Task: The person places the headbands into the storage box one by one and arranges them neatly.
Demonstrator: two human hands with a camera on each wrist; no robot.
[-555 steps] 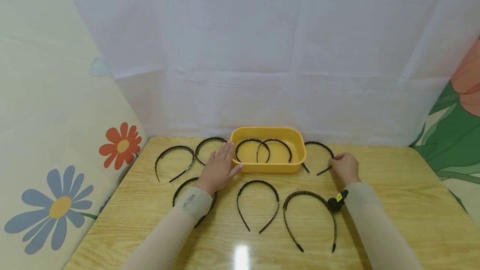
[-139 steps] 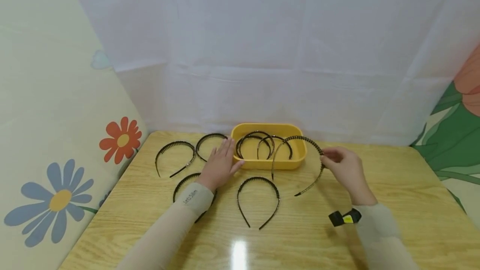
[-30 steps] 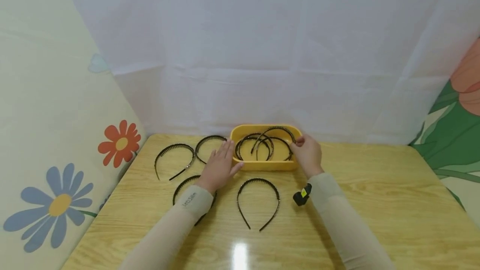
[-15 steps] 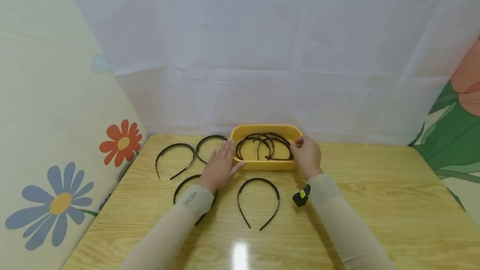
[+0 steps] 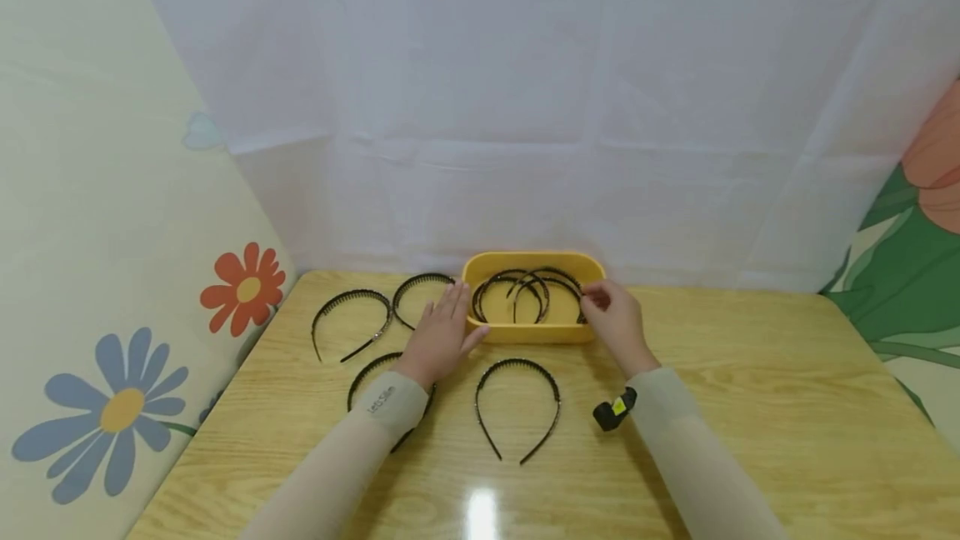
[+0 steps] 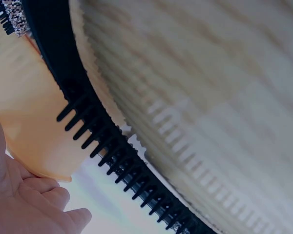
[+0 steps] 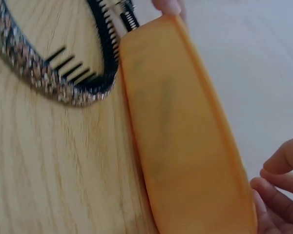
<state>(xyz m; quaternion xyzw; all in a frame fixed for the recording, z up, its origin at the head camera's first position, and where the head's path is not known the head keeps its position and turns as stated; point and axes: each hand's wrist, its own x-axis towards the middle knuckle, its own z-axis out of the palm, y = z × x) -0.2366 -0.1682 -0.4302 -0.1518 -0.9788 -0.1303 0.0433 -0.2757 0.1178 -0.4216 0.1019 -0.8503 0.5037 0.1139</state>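
Note:
A yellow rectangular box [image 5: 536, 333] stands at the back of the table, holding several overlapping black toothed headbands [image 5: 498, 276]. My right hand [image 5: 617, 322] is at the box's right rim, thumb and finger pinching the end of one headband [image 5: 567, 276] in the head view; in the right wrist view the box wall [image 7: 180, 131] hides that headband. My left hand [image 5: 438, 336] rests with straight fingers along the box's left side. Beside and partly behind it lies a toothed headband [image 5: 422, 277]; another headband [image 5: 372, 362] is partly under the left forearm.
A headband [image 5: 351, 294] lies at the table's left, and another headband [image 5: 517, 362] in front of the box. The wooden table [image 5: 795, 407] extends to the right. A white cloth [image 5: 480, 148] hangs directly behind the box.
Earlier, the right hand gripped a headband right of the box, later one from the front right. That last headband has been lowered into the box and has shifted within it. The left hand stays put.

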